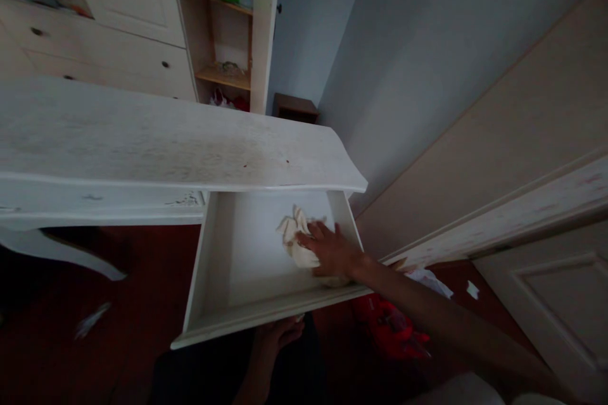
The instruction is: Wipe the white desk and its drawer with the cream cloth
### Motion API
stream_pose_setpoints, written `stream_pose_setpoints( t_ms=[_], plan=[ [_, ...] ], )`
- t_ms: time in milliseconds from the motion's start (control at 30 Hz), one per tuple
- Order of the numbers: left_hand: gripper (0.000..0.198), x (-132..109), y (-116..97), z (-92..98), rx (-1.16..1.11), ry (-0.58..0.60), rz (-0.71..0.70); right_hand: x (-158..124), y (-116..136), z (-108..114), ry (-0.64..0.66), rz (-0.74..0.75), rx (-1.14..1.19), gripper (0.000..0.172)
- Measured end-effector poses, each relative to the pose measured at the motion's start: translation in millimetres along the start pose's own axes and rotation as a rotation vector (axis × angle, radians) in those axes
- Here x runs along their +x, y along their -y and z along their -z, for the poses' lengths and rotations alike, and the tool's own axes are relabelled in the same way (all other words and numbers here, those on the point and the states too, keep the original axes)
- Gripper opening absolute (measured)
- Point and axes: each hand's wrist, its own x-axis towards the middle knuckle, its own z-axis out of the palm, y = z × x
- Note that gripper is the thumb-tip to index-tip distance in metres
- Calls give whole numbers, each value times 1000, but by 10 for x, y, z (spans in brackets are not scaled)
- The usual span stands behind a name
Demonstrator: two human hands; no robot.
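A white drawer (247, 310) is pulled out from a long white table (199, 145). Inside it, toward the right side, my right hand (330, 250) presses down on a crumpled cream cloth (299, 237), its fingers bent over the fabric. The palm hides part of the cloth. Below the drawer's front edge, my left hand (280, 332) is up against the outer face with curled fingers. A small pale bit shows at its fingertips, but the drawer front hides what they hold.
Behind the table stands a white cabinet (128, 73) with open shelves holding bags. The wall (427, 76) runs close along the right. A red bag (392, 329) lies on the dark red floor below my right arm. A white panelled door (560, 304) is at right.
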Motion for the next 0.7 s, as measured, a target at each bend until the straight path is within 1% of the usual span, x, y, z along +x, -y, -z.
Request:
stream_pose_setpoints(
  t_ms=[67,133,233,333,400,467,600,700],
  plan=[
    [36,1,4,-5,-3,10,1,-110,47,-8,22,-158,-3,107],
    [38,-1,9,-9,-7,26,-5,-180,91,-27,18,-221,43,112],
    [40,-6,17,-7,-12,39,-10,-212,134,-62,45,-210,100,115],
    [40,-9,30,2,-11,39,-7,-176,118,-99,57,-229,124,107],
    [43,-8,40,9,-13,45,-12,-133,68,-124,42,-241,157,101],
    [45,-2,48,10,-13,42,-17,-82,-1,-150,5,-256,186,95],
    [46,11,52,-1,-15,46,-14,67,-118,-194,-164,-317,141,85],
    [48,15,49,-5,-16,69,-14,268,-133,-190,-270,-442,106,78]
  ],
)
